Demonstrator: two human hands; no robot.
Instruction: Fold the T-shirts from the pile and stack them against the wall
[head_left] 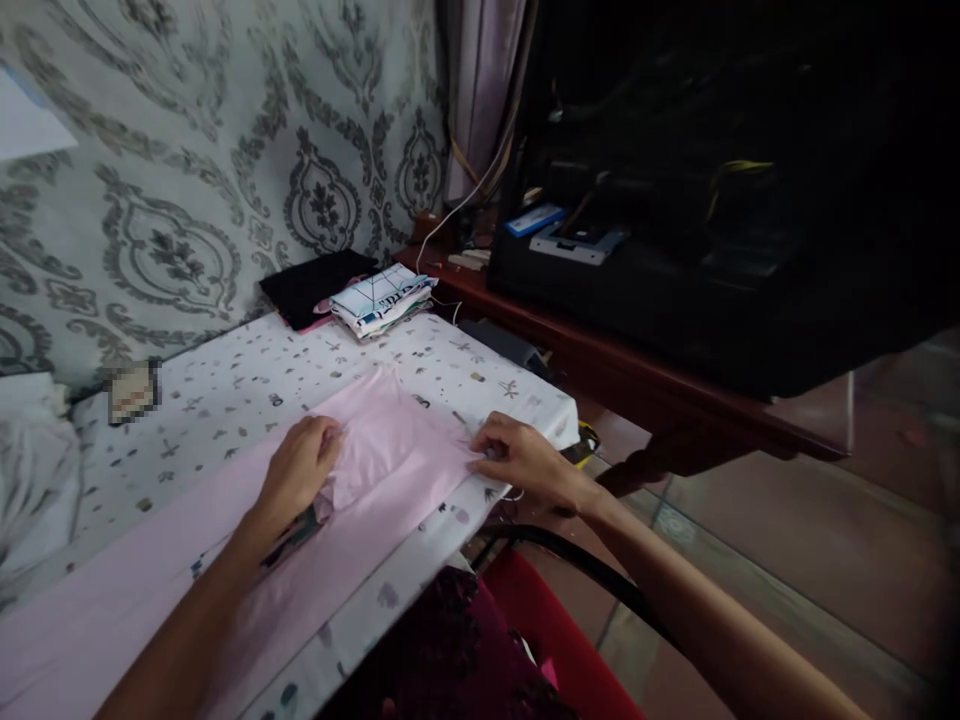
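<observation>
A pale pink shirt [420, 480] lies spread along the printed white sheet, with one part folded over and wrinkled near its far end. Part of a dark print on it shows beside my left forearm. My left hand [304, 462] has its fingers curled in on the folded part, pinching the fabric. At the shirt's right edge, my right hand [521, 455] grips the cloth between thumb and fingers. My left forearm hides some of the shirt.
Folded clothes [382, 300] lie in a white stack by a black folded cloth [319, 285] near the patterned wall. A small blurred item [133, 391] sits at the left. Right of the sheet stands a dark wooden table [637, 350]; a red chair seat [555, 640] is below.
</observation>
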